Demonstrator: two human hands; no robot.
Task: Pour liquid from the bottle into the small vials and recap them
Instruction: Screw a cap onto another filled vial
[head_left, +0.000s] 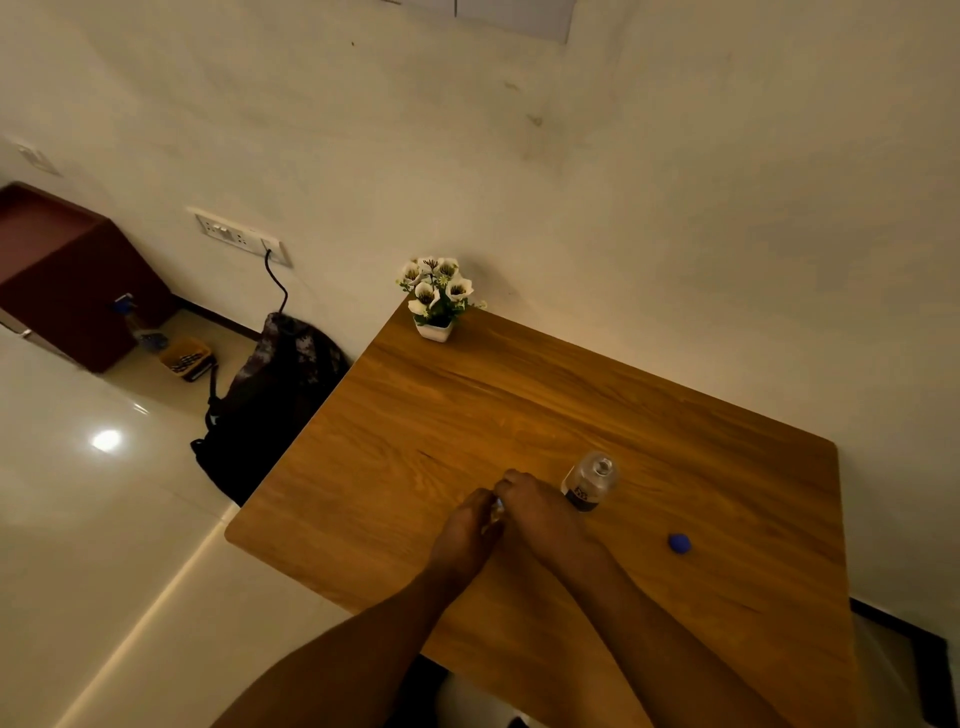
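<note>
A clear plastic bottle (590, 481) with a dark label stands uncapped on the wooden table (426, 405). Its blue cap (679, 543) lies alone to the right. Just left of the bottle, my left hand (465, 525) and my right hand (535, 512) meet around a small clear vial (497, 512), of which only a glint shows between the fingers. My left hand grips the vial's body. My right hand's fingertips are closed over its top; whether a cap is under them is hidden.
A small white pot of artificial flowers (438, 299) stands at the table's far corner by the wall. On the floor to the left lie a dark backpack (270, 405), a yellow basket (185, 356) and a maroon cabinet (67, 275).
</note>
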